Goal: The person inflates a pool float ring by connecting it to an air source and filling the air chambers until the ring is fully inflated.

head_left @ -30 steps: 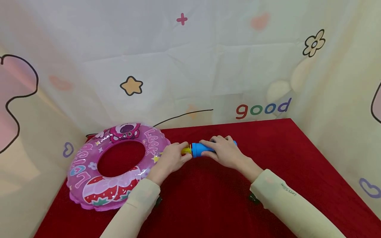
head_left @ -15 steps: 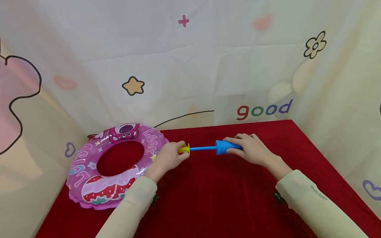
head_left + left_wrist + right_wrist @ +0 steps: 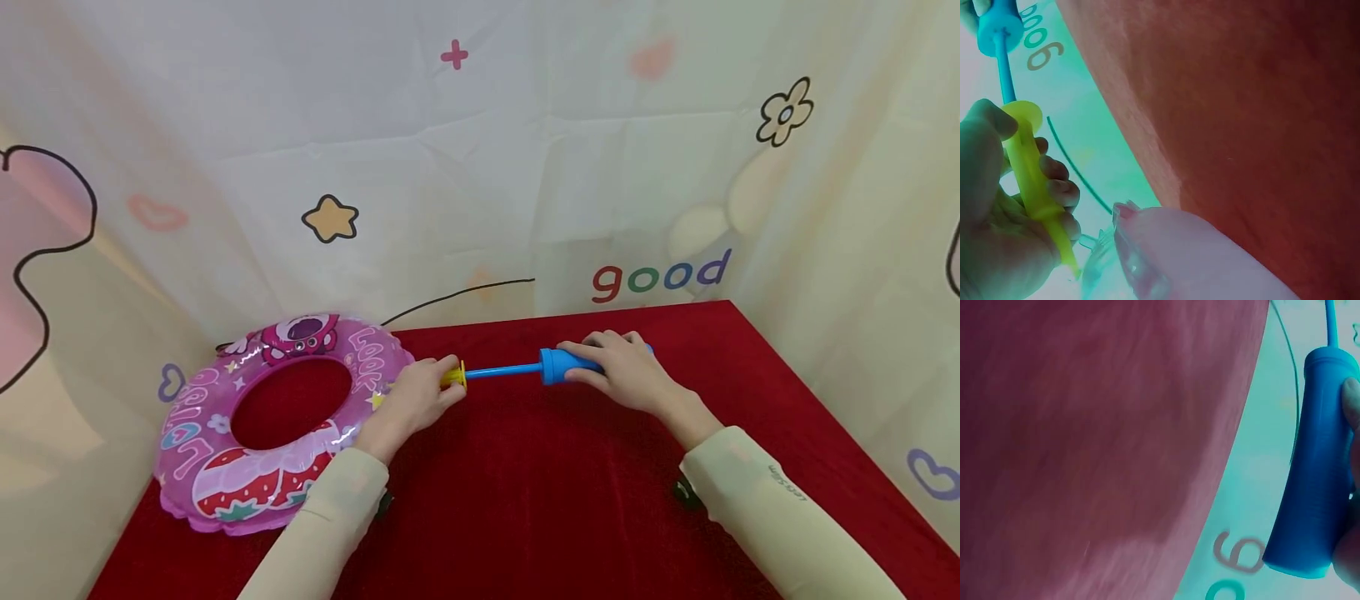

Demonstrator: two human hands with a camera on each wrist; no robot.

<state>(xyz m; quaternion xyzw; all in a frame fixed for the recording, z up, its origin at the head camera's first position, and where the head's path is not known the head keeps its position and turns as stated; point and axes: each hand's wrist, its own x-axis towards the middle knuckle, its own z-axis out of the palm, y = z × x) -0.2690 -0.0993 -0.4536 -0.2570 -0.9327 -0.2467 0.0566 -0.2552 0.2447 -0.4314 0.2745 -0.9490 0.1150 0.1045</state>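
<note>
My two hands hold a hand air pump between them, level over the table. Its yellow nozzle end [image 3: 1029, 169] lies in my left hand [image 3: 411, 393], fingers curled round it and thumb near the flange. The tapered yellow tip points to the pink swim ring [image 3: 197, 421], whose edge is right beside it in the left wrist view. Around the blue barrel [image 3: 1319, 469] my right hand [image 3: 628, 372] keeps its grip. A long stretch of thin blue rod [image 3: 502, 371] shows between barrel and flange. My left hand overlaps the ring's right side in the head view.
A red cloth [image 3: 510, 500] covers the table. Pale printed curtains [image 3: 450, 183] hang close behind it and along both sides. The inflated ring takes up the table's left part, leaning slightly up at the back.
A second ago the barrel sat right against the yellow flange. My right hand has drawn it away to the right, baring the rod. Since half a second ago little has moved.
</note>
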